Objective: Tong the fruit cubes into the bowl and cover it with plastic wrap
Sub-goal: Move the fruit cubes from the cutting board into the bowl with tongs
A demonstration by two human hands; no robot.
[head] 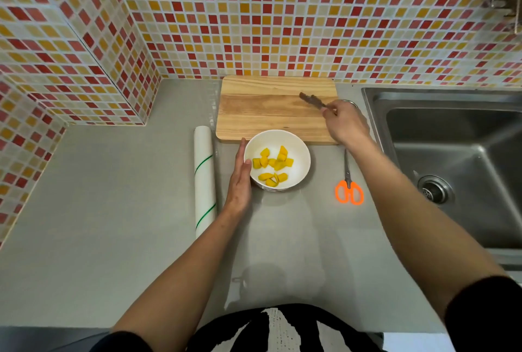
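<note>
A white bowl (299, 148) stands on the grey counter just in front of a wooden cutting board (262, 108). Several yellow fruit cubes (272, 166) lie inside the bowl. My left hand (240, 179) rests flat against the bowl's left side, fingers straight. My right hand (346, 123) is over the board's right end, closed on tongs (312, 100) whose dark tips lie low over the bare wood. A white roll of plastic wrap (204, 182) with green lines lies lengthwise left of the bowl.
Orange-handled scissors (348, 182) lie on the counter right of the bowl. A steel sink (452, 168) fills the right side. A tiled wall rises behind the board, and a tiled corner juts out at the left.
</note>
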